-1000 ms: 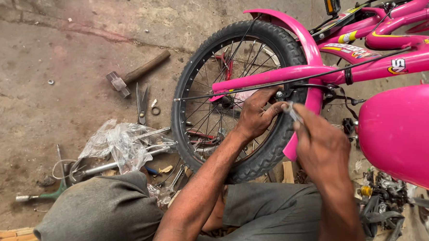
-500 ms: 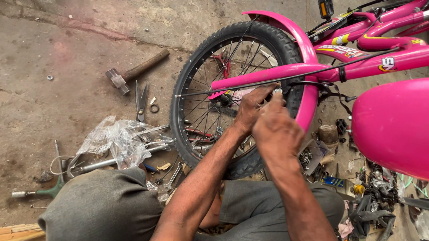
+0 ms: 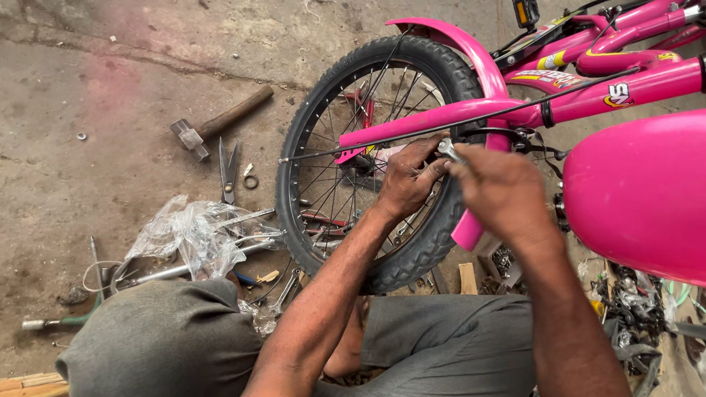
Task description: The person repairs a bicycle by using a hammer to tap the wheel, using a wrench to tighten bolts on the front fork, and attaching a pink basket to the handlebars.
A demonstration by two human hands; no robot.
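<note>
2 hands (image 3: 457, 183) grip, closed, a small metal fitting (image 3: 447, 149) against the knobbly black tyre (image 3: 414, 257).

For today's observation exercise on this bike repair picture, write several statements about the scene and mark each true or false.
1. Both hands, the left hand and the right hand, meet at a small metal part by the pink frame. True.
2. The hammer lies on the person's lap. False: it lies on the concrete floor.
3. The tyre is black. True.
4. The mudguard is blue. False: it is pink.
5. Crumpled clear plastic lies on the floor left of the wheel. True.
</note>
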